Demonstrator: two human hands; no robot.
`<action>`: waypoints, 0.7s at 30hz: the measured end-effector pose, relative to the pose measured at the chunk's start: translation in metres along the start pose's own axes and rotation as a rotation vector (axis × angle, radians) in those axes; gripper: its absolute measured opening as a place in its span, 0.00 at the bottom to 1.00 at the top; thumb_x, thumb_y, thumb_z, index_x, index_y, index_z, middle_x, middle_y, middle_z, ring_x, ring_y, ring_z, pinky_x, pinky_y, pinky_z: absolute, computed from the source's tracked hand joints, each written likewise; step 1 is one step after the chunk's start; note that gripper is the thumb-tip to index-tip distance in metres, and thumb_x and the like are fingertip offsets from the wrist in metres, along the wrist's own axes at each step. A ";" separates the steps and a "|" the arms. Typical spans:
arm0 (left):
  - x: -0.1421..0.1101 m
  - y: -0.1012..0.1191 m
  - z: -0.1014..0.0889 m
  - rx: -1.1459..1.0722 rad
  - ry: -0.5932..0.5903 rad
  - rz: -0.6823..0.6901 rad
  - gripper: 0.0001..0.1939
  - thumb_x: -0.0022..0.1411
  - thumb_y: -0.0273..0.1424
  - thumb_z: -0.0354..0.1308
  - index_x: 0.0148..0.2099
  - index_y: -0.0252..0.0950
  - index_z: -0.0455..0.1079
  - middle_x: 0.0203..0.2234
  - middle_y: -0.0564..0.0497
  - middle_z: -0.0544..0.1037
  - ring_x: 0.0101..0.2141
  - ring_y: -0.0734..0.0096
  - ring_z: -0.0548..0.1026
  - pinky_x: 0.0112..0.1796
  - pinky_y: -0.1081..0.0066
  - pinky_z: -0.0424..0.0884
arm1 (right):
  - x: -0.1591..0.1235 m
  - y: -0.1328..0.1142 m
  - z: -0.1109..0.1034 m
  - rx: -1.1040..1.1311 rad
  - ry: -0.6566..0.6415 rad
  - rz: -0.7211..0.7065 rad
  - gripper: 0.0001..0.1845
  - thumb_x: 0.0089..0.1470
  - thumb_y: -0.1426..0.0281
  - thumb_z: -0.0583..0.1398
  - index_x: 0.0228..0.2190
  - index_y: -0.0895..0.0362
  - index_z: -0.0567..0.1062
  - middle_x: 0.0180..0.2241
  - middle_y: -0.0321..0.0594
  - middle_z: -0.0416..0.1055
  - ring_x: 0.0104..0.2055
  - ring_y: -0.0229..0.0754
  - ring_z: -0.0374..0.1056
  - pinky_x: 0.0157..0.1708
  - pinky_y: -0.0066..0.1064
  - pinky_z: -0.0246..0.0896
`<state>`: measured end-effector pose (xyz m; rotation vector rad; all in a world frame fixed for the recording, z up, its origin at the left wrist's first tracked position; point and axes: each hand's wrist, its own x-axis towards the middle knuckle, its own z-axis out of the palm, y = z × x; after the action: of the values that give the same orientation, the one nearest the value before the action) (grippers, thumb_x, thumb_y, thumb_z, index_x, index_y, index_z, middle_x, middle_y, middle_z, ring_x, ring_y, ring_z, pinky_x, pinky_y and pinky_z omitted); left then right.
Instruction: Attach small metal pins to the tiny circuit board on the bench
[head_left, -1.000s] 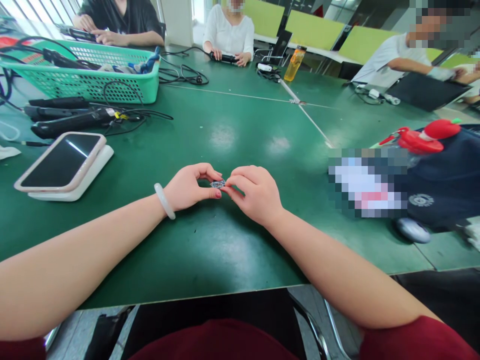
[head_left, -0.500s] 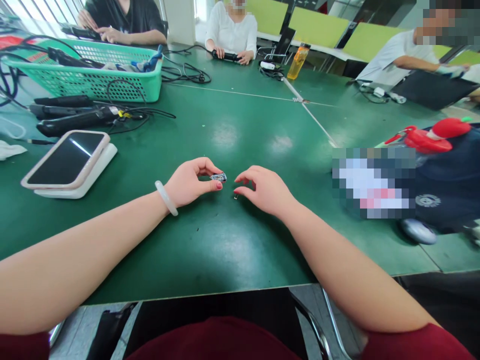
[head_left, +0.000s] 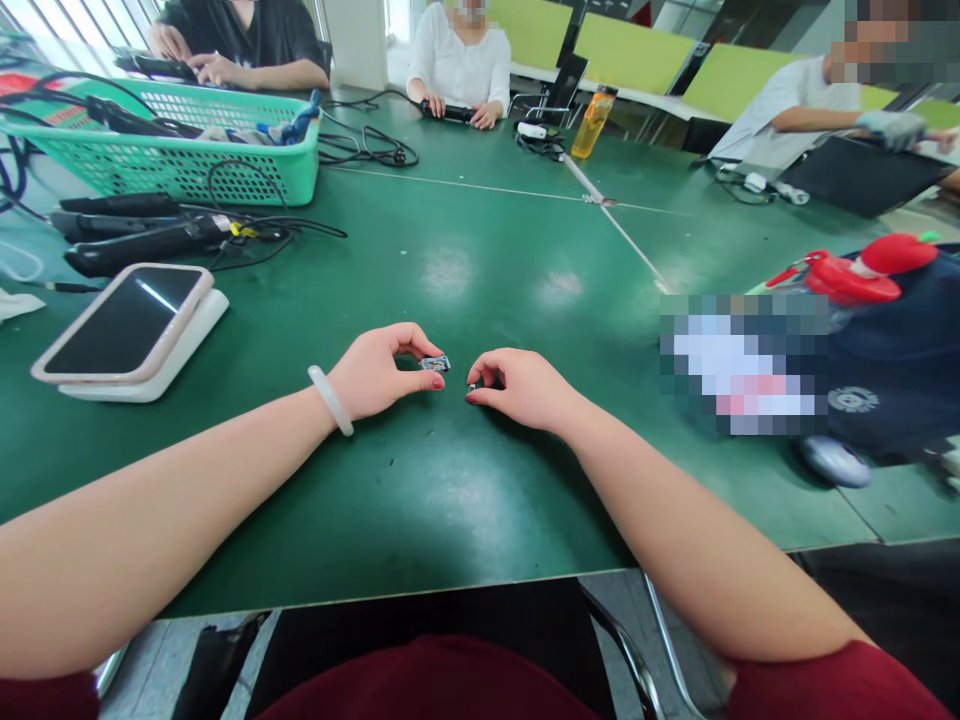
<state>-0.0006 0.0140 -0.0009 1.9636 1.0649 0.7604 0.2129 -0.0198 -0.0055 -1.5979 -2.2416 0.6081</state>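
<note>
Thumb and fingertips of my left hand (head_left: 379, 372) pinch a small rectangular piece with a blue, white and dark pattern (head_left: 435, 364); it is too small to name. A pale bangle (head_left: 330, 400) circles the left wrist. Just across a short gap, my right hand (head_left: 525, 388) is closed at the fingertips on a tiny shiny metal piece (head_left: 472, 388), mostly covered by the thumb and finger. Both hands are low over the green table (head_left: 450, 500), and the two pieces are apart.
A phone (head_left: 127, 322) rests on a white box (head_left: 150, 385) at left, near black handheld devices (head_left: 150, 240) and a green basket (head_left: 187, 175) of cables. A dark bag (head_left: 892, 350) and computer mouse (head_left: 832, 460) lie at right. Three people sit around the table, beyond an orange bottle (head_left: 594, 122).
My right thumb and fingers have closed on the tiny metal piece that lay beneath them on the table. My left hand keeps its pinch, almost in place.
</note>
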 end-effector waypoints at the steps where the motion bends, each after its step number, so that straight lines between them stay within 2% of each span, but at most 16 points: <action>1: 0.000 0.000 0.000 0.003 0.000 0.002 0.15 0.46 0.38 0.67 0.35 0.35 0.71 0.35 0.47 0.79 0.38 0.63 0.75 0.45 0.61 0.70 | 0.000 0.001 0.000 0.006 -0.003 0.003 0.05 0.49 0.69 0.64 0.31 0.54 0.76 0.27 0.31 0.69 0.29 0.33 0.61 0.29 0.26 0.54; 5: 0.000 -0.001 0.000 0.016 -0.005 0.012 0.15 0.46 0.39 0.67 0.34 0.35 0.72 0.35 0.47 0.79 0.38 0.63 0.75 0.45 0.61 0.70 | 0.001 0.003 -0.002 -0.010 0.016 0.013 0.09 0.50 0.75 0.62 0.35 0.54 0.77 0.32 0.34 0.70 0.30 0.33 0.62 0.32 0.26 0.57; 8: -0.001 -0.002 0.000 0.027 -0.018 0.017 0.15 0.46 0.39 0.67 0.35 0.36 0.72 0.34 0.48 0.79 0.37 0.63 0.75 0.45 0.60 0.70 | 0.000 0.003 -0.003 -0.053 0.058 0.051 0.10 0.50 0.75 0.62 0.37 0.54 0.76 0.34 0.35 0.70 0.31 0.34 0.63 0.34 0.27 0.58; 12: -0.002 -0.002 0.001 0.040 -0.034 0.011 0.15 0.46 0.38 0.67 0.35 0.36 0.72 0.35 0.48 0.78 0.38 0.63 0.75 0.45 0.60 0.70 | 0.000 0.001 -0.004 -0.113 0.061 0.084 0.02 0.52 0.73 0.61 0.30 0.55 0.76 0.32 0.36 0.70 0.33 0.36 0.64 0.34 0.29 0.58; 15: -0.002 -0.002 0.001 0.055 -0.027 0.004 0.16 0.46 0.39 0.67 0.35 0.36 0.72 0.36 0.48 0.78 0.38 0.63 0.75 0.45 0.60 0.70 | 0.001 0.000 -0.003 -0.135 0.033 0.077 0.05 0.53 0.74 0.60 0.27 0.56 0.75 0.32 0.37 0.71 0.34 0.37 0.65 0.34 0.29 0.58; 21: -0.002 -0.002 0.001 0.063 -0.028 0.020 0.16 0.46 0.40 0.67 0.35 0.36 0.72 0.35 0.48 0.78 0.38 0.62 0.75 0.45 0.60 0.70 | 0.001 -0.001 -0.001 -0.255 0.037 0.018 0.06 0.55 0.73 0.58 0.28 0.55 0.75 0.33 0.37 0.71 0.33 0.38 0.66 0.32 0.30 0.56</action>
<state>-0.0018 0.0129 -0.0036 2.0347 1.0654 0.7162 0.2125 -0.0188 -0.0040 -1.7319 -2.3566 0.3023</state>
